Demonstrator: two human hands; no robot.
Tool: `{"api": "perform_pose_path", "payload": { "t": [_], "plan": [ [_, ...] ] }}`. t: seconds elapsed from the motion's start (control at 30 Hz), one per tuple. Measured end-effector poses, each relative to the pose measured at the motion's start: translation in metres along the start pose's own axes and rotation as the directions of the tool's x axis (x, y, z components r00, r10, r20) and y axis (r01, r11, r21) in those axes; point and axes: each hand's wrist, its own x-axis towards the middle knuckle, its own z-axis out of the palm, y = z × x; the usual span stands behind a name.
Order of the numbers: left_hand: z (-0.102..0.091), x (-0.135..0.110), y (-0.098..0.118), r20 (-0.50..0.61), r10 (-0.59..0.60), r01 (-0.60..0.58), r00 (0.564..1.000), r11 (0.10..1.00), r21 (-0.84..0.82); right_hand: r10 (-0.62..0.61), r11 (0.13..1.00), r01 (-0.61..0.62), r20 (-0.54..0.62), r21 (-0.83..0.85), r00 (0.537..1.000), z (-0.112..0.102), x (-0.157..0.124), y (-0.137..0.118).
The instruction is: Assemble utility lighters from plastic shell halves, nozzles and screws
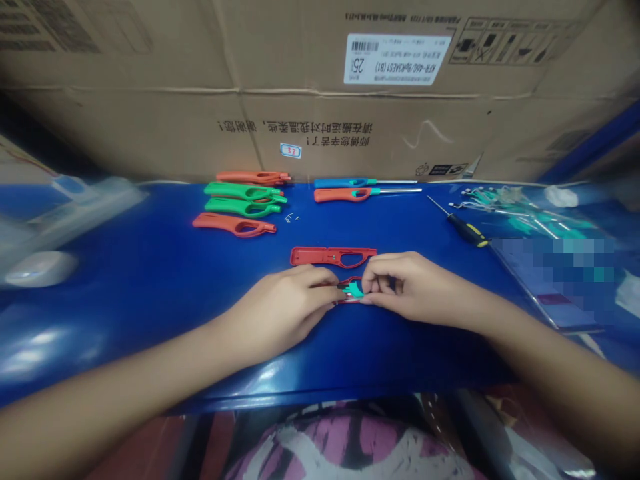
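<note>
My left hand (285,310) and my right hand (407,287) meet at the middle of the blue table (150,280). Both are closed on a red lighter half-shell with a teal trigger (353,289) between their fingertips. Most of that shell is hidden under my fingers. Just behind them lies a second red half-shell (333,256), open side up and untouched.
Orange and green lighter shells (243,201) lie in a row at the back left. A blue and an orange assembled lighter (364,189) lie at the back centre. A yellow-handled screwdriver (463,225) and metal parts (515,213) lie right. Cardboard boxes (320,87) wall the back.
</note>
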Motion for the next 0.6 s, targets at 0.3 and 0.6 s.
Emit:
{"api": "perform_pose_path", "payload": {
  "t": [0.3, 0.6],
  "plan": [
    [0.001, -0.001, 0.0, -0.013, 0.044, -0.043, 0.999, 0.997, 0.068, 0.199, 0.98, -0.199, 0.044, -0.004, 0.979, -0.005, 0.001, -0.004],
    [0.001, -0.001, -0.002, -0.015, 0.078, -0.075, 0.997, 0.986, 0.148, 0.224, 0.974, -0.223, 0.049, -0.028, 0.973, -0.021, -0.005, -0.002]
  ]
}}
